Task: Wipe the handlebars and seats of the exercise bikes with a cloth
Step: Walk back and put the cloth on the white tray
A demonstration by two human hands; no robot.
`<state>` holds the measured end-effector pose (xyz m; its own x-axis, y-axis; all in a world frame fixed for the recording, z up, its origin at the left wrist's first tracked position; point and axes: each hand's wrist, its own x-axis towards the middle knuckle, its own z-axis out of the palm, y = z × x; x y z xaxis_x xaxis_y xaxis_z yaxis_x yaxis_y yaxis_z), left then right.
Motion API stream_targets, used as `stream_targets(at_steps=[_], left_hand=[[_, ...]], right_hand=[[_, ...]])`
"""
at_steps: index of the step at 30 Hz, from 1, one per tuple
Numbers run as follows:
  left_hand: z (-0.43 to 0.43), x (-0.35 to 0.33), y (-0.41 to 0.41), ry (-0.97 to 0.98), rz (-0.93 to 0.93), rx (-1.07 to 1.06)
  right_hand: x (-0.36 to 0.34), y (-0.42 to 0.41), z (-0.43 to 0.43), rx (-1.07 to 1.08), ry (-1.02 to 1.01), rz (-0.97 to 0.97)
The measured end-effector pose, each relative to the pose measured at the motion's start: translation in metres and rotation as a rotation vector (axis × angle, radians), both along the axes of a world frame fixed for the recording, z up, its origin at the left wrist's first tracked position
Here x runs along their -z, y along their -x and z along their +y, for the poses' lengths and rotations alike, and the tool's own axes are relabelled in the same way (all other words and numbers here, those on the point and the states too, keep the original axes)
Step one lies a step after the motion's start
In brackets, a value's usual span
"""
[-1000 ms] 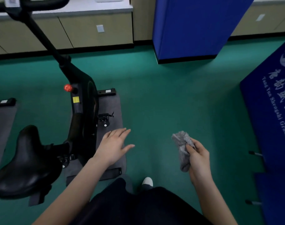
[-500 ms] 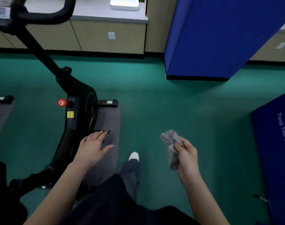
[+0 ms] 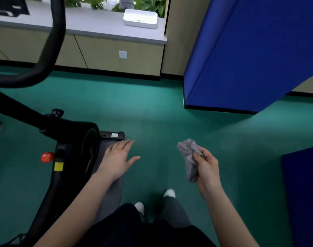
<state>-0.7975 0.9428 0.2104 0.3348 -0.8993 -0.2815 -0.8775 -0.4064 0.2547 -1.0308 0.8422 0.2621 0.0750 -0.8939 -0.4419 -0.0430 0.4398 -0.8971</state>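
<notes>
A black exercise bike point(image 3: 70, 143) stands at the left on a grey mat point(image 3: 111, 189). Its curved handlebar point(image 3: 54, 43) rises into the upper left corner; the seat is out of view. My left hand point(image 3: 119, 157) hovers flat with straight fingers beside the bike's frame, touching nothing. My right hand point(image 3: 205, 166) holds a crumpled grey cloth point(image 3: 189, 157) at the centre right, over the green floor and well right of the bike.
A red knob point(image 3: 47, 156) sticks out of the bike's frame. Beige cabinets point(image 3: 116, 52) with a grey sill and a white box point(image 3: 140, 18) line the back. A blue panel point(image 3: 250, 56) stands at the right, a blue mat point(image 3: 305, 193) at the lower right. Green floor point(image 3: 152, 113) lies between.
The view has moved forward and tilted up: the seat has left the frame and the handlebar looms larger. Both hands keep their poses, the left one now further from the frame.
</notes>
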Motion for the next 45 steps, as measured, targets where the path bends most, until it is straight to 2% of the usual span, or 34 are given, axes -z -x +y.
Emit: stream_targets(at_steps=[11, 22, 27, 32, 39, 45], left_hand=[[-0.185, 0.001, -0.014, -0.049, -0.015, -0.103], [-0.333, -0.021, -0.042, 0.096, -0.011, -0.221], [-0.386, -0.015, -0.097, 0.139, -0.007, -0.276], [-0.443, -0.009, -0.178, 0.139, 0.037, -0.297], [-0.519, -0.016, -0.288, 0.153, 0.062, -0.323], [-0.558, -0.013, -0.342, 0.147, 0.087, -0.365]], right_hand=[[0.012, -0.032, -0.219, -0.059, -0.08, -0.05], [0.008, -0.083, -0.371, -0.181, -0.104, -0.075], [0.016, -0.137, -0.428, -0.192, -0.106, -0.076], [0.013, -0.209, -0.49, -0.237, -0.086, 0.007], [0.001, -0.311, -0.568, -0.333, 0.028, 0.104], [0.007, -0.372, -0.63, -0.298, -0.02, 0.091]])
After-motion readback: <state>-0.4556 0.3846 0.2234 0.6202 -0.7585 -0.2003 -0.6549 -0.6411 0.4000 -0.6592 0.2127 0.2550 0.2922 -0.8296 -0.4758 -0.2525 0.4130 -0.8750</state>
